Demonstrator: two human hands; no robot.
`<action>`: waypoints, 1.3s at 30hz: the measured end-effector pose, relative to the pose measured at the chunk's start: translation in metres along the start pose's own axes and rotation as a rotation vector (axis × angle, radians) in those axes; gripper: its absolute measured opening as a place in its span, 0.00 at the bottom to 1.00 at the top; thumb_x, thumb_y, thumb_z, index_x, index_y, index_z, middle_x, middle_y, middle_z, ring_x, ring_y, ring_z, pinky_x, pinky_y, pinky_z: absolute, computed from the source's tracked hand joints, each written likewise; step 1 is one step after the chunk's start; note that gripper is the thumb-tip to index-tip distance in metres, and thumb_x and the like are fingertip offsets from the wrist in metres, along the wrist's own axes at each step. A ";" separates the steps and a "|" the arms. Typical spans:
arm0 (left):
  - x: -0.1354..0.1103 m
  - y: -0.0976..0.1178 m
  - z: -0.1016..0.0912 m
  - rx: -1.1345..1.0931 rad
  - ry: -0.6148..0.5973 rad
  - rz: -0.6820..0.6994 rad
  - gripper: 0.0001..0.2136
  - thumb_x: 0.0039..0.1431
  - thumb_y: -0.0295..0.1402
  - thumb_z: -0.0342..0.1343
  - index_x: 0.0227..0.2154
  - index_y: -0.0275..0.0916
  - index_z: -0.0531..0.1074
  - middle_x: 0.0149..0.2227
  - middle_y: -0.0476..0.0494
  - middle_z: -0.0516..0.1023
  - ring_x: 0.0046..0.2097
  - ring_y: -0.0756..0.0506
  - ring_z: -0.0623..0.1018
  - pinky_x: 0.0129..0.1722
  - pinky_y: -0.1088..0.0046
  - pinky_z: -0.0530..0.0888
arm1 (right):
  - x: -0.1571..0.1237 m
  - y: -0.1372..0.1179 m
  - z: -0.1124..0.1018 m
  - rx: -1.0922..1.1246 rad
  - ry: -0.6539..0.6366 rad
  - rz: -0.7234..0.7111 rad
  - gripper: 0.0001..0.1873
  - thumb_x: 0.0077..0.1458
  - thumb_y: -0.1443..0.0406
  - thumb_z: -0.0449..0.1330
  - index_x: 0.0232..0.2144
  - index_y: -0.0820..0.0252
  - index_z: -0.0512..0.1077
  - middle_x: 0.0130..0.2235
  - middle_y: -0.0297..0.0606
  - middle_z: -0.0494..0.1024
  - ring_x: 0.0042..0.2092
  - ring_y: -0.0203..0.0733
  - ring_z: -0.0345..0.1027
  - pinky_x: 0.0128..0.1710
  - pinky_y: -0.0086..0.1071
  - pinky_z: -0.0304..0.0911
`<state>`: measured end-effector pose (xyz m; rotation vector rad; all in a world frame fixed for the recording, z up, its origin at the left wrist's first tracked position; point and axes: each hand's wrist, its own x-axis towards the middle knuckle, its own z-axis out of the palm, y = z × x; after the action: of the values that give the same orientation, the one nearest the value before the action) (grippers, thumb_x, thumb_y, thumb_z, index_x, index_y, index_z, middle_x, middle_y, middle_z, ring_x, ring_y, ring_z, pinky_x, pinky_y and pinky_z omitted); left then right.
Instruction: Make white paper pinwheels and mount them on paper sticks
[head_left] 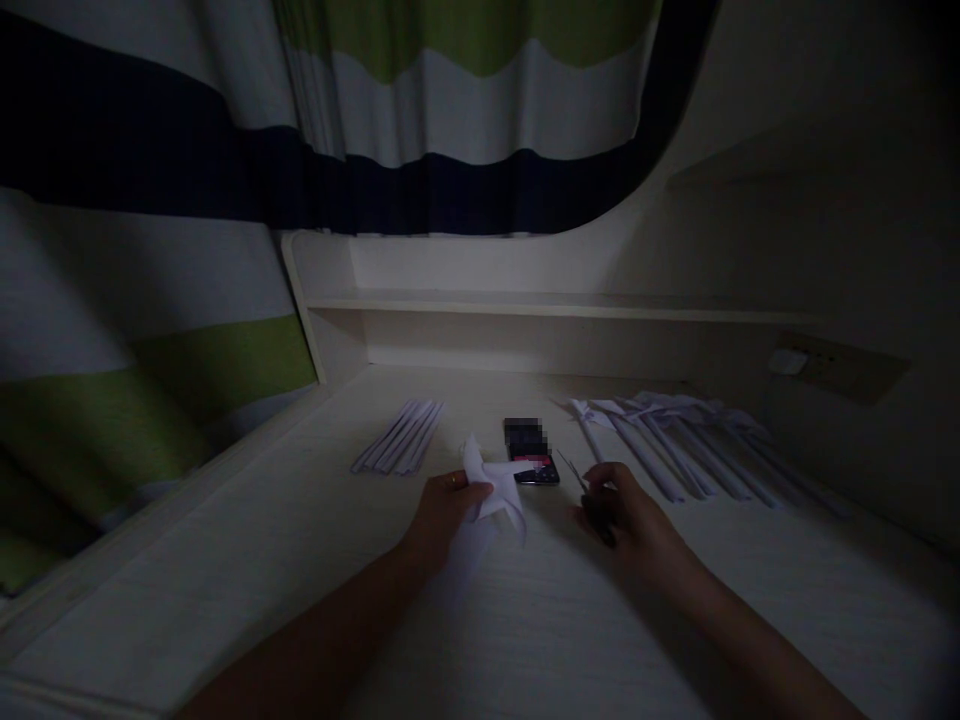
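A white paper pinwheel point(496, 488) with folded, pointed vanes is pinched between the thumb and fingers of my left hand point(444, 505). A ring shows on one of those fingers. My right hand point(626, 515) is closed around the dark handles of a pair of scissors point(592, 508), whose thin metal blades point up and to the left, apart from the paper. Between the hands, just beyond the pinwheel, a dark phone point(541, 472) lies on the white table point(517, 620). Part of its screen is pixelated.
Several rolled white paper sticks point(399, 438) lie side by side on the left. On the right is a row of finished-looking paper pinwheels on sticks point(675, 445). A shelf point(525, 303) runs along the back, with striped curtains point(480, 120) above. A wall socket point(840, 368) holds a white plug.
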<state>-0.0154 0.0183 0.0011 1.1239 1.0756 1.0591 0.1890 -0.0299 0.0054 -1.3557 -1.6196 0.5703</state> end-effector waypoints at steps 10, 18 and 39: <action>-0.014 -0.004 0.013 0.060 -0.051 0.002 0.06 0.39 0.32 0.57 0.19 0.32 0.71 0.17 0.51 0.69 0.20 0.53 0.65 0.22 0.78 0.60 | -0.022 -0.027 0.018 0.433 -0.063 0.006 0.10 0.45 0.60 0.58 0.24 0.58 0.61 0.24 0.29 0.65 0.20 0.30 0.62 0.21 0.27 0.59; -0.018 -0.003 0.018 0.117 -0.053 -0.017 0.06 0.37 0.32 0.57 0.18 0.33 0.71 0.17 0.51 0.68 0.20 0.53 0.64 0.21 0.78 0.59 | -0.022 -0.027 0.018 0.261 -0.073 -0.047 0.11 0.48 0.58 0.55 0.22 0.57 0.60 0.24 0.30 0.64 0.22 0.32 0.61 0.22 0.28 0.61; -0.019 -0.003 0.017 0.184 -0.041 0.009 0.06 0.39 0.32 0.56 0.16 0.33 0.70 0.15 0.53 0.65 0.19 0.54 0.61 0.19 0.79 0.57 | -0.023 -0.027 0.013 -0.124 -0.148 -0.196 0.06 0.51 0.63 0.52 0.23 0.58 0.63 0.22 0.32 0.66 0.23 0.34 0.61 0.23 0.27 0.57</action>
<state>-0.0019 -0.0032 0.0018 1.2929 1.1533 0.9547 0.1639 -0.0563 0.0133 -1.2489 -1.9111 0.4678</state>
